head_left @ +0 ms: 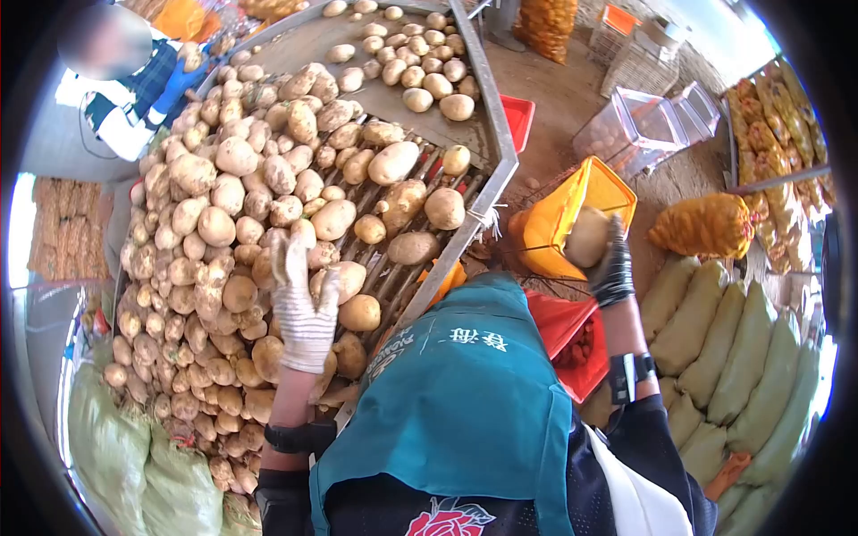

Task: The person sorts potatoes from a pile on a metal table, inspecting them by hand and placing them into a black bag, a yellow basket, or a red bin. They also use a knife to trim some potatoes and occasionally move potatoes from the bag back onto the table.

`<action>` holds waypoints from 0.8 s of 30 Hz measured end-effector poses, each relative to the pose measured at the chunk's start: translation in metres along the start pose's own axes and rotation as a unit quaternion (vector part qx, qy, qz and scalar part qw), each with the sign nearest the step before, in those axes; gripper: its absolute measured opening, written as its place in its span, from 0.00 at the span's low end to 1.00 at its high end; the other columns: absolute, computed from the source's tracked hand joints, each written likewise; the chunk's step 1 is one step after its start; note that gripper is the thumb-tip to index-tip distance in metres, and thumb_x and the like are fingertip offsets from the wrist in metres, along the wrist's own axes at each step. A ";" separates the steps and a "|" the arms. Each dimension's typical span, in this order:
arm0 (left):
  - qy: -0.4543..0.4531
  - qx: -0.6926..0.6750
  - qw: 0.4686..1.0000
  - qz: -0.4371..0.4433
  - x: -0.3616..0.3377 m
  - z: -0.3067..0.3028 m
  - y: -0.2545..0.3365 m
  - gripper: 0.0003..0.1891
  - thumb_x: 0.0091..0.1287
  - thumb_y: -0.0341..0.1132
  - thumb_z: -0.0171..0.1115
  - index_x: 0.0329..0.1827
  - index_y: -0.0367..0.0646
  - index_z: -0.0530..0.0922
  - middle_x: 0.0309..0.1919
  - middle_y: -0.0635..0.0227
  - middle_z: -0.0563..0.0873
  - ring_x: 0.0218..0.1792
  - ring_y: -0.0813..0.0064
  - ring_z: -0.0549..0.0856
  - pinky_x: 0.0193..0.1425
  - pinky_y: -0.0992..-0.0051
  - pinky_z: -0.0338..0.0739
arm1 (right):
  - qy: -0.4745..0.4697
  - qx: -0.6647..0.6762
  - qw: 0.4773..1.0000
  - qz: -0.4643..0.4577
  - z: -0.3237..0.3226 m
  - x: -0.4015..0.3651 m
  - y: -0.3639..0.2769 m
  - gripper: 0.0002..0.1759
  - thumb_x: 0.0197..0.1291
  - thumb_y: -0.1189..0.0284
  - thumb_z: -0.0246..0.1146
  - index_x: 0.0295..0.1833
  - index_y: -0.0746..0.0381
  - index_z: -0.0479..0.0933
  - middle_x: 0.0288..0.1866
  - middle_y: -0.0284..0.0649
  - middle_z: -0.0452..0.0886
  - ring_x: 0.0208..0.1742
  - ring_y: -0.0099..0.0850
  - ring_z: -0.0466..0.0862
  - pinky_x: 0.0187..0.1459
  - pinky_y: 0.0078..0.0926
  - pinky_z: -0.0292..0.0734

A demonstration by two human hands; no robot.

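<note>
My left hand, in a white striped glove, reaches over the heap of potatoes on the sorting table. Its fingers are spread and lie against potatoes, with one small potato near the fingertips. Out to the right, my right hand, in a dark glove, holds a large potato at the mouth of a yellow crate. The far side of that potato is turned away from the hand, inside the crate's opening.
A metal rim edges the table. Beside me is a red crate. Clear plastic bins, a full orange net sack and pale green sacks stand right. Another person's blue sleeve is at upper left.
</note>
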State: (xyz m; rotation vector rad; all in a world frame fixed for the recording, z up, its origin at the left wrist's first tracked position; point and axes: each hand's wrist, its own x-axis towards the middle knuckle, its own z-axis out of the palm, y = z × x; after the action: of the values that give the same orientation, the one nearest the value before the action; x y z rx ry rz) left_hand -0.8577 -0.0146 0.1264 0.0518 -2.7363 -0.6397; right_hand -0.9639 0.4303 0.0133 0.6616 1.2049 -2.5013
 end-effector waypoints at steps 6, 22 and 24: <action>-0.007 0.065 0.988 -0.137 -0.055 -0.008 -0.043 0.35 0.64 0.30 0.64 0.75 0.39 0.64 0.77 0.46 0.59 0.72 0.49 0.68 0.72 0.60 0.69 | 0.335 -0.277 0.901 -0.015 -0.128 0.063 -0.037 0.31 0.63 0.49 0.64 0.68 0.50 0.69 0.62 0.36 0.76 0.48 0.35 0.82 0.42 0.42 0.80; -0.045 0.300 0.936 -0.180 -0.056 0.001 -0.055 0.18 0.62 0.47 0.63 0.38 0.36 0.80 0.31 0.49 0.83 0.38 0.50 0.83 0.54 0.54 0.72 | -0.438 -0.830 0.198 -0.282 0.296 0.091 0.073 0.26 0.58 0.71 0.66 0.64 0.50 0.78 0.77 0.46 0.61 0.79 0.55 0.57 0.68 0.71 0.61; -0.059 0.307 0.932 -0.185 -0.056 0.003 -0.056 0.19 0.63 0.47 0.62 0.39 0.37 0.80 0.32 0.49 0.83 0.39 0.50 0.83 0.55 0.54 0.72 | -0.444 -0.838 0.185 -0.259 0.306 0.091 0.076 0.27 0.57 0.70 0.66 0.65 0.49 0.77 0.78 0.47 0.59 0.80 0.56 0.55 0.68 0.73 0.59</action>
State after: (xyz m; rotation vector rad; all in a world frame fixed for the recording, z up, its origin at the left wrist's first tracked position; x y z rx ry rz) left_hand -0.8077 -0.0573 0.0824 0.7073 -2.9535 0.1641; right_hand -1.0933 0.1365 0.0831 -1.6128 2.2599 0.1424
